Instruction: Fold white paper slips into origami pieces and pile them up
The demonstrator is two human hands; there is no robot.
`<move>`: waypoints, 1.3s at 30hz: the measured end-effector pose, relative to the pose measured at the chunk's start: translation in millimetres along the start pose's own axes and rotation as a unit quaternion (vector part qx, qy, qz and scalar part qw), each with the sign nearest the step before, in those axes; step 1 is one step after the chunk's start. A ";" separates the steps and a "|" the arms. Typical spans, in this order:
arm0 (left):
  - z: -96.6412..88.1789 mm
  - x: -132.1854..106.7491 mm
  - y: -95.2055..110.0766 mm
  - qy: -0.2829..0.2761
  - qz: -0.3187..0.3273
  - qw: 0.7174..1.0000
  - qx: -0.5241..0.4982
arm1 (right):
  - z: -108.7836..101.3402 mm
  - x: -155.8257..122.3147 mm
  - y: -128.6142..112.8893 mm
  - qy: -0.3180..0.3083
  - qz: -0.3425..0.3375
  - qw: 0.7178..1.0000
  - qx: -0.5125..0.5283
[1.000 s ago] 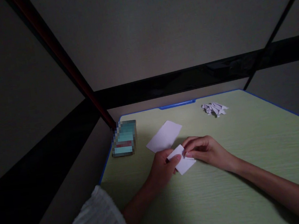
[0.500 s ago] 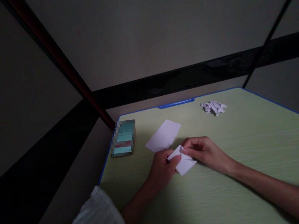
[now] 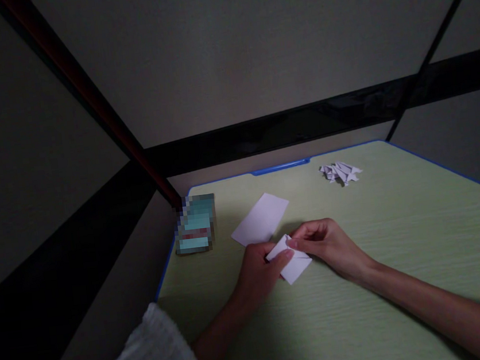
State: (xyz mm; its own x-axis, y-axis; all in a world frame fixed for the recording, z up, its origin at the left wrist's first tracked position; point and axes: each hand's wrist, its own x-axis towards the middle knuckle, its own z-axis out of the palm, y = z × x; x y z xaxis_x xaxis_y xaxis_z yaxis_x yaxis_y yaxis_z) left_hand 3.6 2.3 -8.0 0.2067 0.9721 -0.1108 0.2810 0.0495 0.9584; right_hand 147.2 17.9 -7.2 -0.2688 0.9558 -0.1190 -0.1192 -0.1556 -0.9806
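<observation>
A small folded piece of white paper [image 3: 295, 266] is held between my two hands, just above the pale green table [image 3: 398, 277]. My left hand [image 3: 257, 273] grips it from the left, with the thumb lying across its face and the fingers hidden beneath. My right hand [image 3: 327, 242] pinches the paper's upper right corner between thumb and fingers. Beyond my left hand a flat sheet of white paper [image 3: 261, 218] rests on the table, its near end partly covered by that hand.
At the table's left edge lies a phone [image 3: 196, 224], its screen pixelated. Several folded white paper shapes [image 3: 341, 173] sit in a cluster at the back right. A blue handle-like strip [image 3: 281, 167] marks the rear edge, close to a dark-banded panel wall [image 3: 269, 55].
My right thumb has moved slightly left, toward my left thumb, and the paper's upper flap now lies flatter. The whole view has shifted a little.
</observation>
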 end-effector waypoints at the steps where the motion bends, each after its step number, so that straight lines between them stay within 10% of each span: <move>1: -0.1 0.0 -0.8 -0.001 0.001 1.000 -0.001 | -0.2 0.4 1.0 -0.004 0.000 1.000 0.011; 39: -1.6 -0.7 -3.2 -0.009 0.018 0.999 -0.038 | -0.5 -0.1 4.2 -0.099 0.007 0.995 0.004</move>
State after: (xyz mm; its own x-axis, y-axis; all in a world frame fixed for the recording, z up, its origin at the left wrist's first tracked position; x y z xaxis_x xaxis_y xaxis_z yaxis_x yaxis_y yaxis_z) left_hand 1.0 1.8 -10.6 0.2331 0.9692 -0.0793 0.2012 0.0317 0.9790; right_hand 147.2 17.3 -11.4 -0.4525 0.8862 -0.0992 -0.1210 -0.1712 -0.9778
